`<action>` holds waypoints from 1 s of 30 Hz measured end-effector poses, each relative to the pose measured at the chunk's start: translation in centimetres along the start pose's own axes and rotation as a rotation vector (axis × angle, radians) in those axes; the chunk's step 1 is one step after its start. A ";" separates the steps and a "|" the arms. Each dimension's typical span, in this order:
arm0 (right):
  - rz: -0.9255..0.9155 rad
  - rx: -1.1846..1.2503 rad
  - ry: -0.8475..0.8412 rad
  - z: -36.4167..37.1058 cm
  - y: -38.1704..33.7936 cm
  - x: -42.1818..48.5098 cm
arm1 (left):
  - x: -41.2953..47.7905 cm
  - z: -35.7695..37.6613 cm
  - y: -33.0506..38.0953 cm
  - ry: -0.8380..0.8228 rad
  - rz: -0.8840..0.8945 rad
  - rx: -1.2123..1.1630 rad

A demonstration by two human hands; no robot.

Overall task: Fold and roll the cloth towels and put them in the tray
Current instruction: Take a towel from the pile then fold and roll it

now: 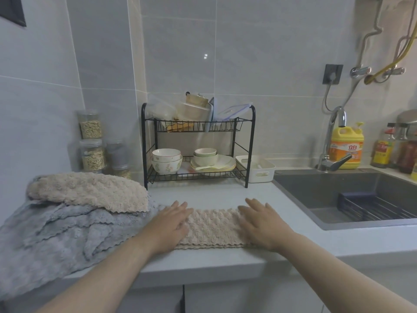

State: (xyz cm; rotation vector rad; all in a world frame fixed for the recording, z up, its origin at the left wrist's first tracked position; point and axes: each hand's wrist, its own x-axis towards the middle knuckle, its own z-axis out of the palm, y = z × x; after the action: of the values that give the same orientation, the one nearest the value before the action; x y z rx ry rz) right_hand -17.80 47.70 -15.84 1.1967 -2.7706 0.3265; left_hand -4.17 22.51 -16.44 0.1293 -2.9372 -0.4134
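Observation:
A beige towel, folded into a narrow strip, lies flat on the grey counter near its front edge. My left hand presses flat on the strip's left end with straight fingers. My right hand lies flat on its right end the same way. At the left sits a heap of unfolded towels, a beige one on top of grey ones. The white tray stands at the back, right of the dish rack, with its inside mostly hidden.
A black two-tier dish rack with bowls and plates stands behind the towel. The dark sink with its tap lies to the right, beside a yellow detergent bottle. Jars of grain stand in the left corner.

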 end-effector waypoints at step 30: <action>0.432 0.487 0.277 0.8 0.8 -0.4 | 3.4 3.1 4.4 -0.194 -0.107 0.187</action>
State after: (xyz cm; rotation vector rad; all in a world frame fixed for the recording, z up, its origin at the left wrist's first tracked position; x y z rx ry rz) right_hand -18.08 48.30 -16.82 0.5298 -2.7463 1.1613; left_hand -8.34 27.12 -17.57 0.2865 -3.1666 -0.1730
